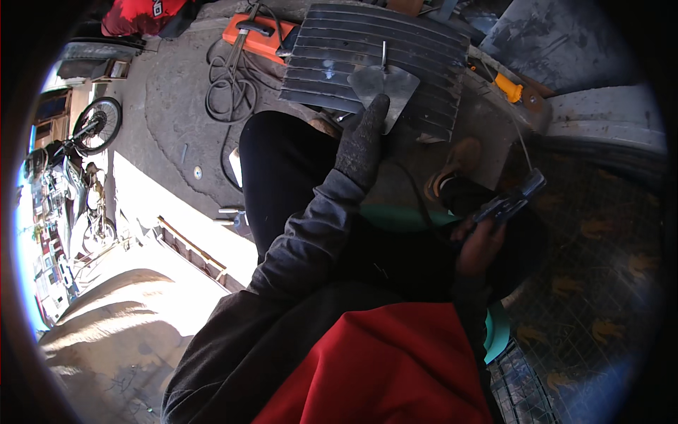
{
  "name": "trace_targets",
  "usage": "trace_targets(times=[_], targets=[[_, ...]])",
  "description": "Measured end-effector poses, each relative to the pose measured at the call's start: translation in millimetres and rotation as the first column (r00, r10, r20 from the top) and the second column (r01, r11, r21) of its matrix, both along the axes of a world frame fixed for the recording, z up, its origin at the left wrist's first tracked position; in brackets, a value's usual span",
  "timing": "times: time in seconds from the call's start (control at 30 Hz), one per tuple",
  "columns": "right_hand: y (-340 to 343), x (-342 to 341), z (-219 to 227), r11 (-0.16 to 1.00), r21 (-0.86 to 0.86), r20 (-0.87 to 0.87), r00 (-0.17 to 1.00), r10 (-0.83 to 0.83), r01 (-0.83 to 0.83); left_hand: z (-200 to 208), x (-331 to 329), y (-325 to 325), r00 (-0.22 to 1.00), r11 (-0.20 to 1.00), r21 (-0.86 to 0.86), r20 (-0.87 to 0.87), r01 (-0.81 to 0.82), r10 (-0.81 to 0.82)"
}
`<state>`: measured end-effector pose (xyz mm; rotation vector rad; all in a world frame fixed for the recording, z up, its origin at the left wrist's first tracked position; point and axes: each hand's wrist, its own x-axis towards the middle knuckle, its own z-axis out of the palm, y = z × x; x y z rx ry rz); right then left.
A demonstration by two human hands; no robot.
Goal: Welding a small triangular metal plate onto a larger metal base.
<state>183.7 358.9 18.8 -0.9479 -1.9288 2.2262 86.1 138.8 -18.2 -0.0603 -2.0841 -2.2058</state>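
My left hand [362, 138], in a dark grey work glove, reaches forward over the ribbed dark metal panel [332, 49]. Its fingers and thumb grip the lower corner of a grey metal plate [395, 88], which has a short metal rod [384, 55] standing out of its upper side. Bare and closed, my right hand [480, 247] is over my right leg, around the handle of a dark electrode holder [512, 198]. From its jaws a thin welding rod [523, 145] slants up toward the far side, apart from the plate. The left fingertips are partly hidden under the plate.
An orange box-shaped machine [258, 39] with coiled black cables [229, 99] stands beyond the panel's left side. A yellow-bodied power tool [507, 86] lies right of the panel. Bicycles [99, 127] stand far left. Under me is a green seat [498, 332].
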Motion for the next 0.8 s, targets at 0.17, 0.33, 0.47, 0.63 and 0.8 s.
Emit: trace_targets(times=[0.17,0.33,0.47,0.63,0.8], targets=[[1.0,-0.1,-1.6,1.000,-0.017,-0.007,1.000,0.002,-0.003,-16.0,-6.4,-13.7,0.822,0.675,0.732,0.439,-0.092,-0.364],[0.5,-0.1,-1.6,1.000,-0.007,0.002,1.000,-0.003,0.003,-32.3,2.1,-18.9,0.990,0.978,-0.203,0.136,0.055,-0.027],[-1.3,-0.9,-0.4,1.000,-0.030,-0.005,1.000,0.003,-0.003,-22.3,30.8,-13.9,0.982,0.882,-0.436,-0.018,-0.176,0.187],[-6.3,-2.7,2.4,0.994,-0.084,0.058,0.997,-0.059,0.064,0.4,82.0,-5.5,0.818,0.977,-0.058,0.538,-0.205,0.203],[-7.2,-3.5,4.3,0.989,-0.147,0.049,0.998,-0.027,0.034,7.1,82.3,-5.9,0.837,0.897,-0.383,0.398,-0.221,0.376]])
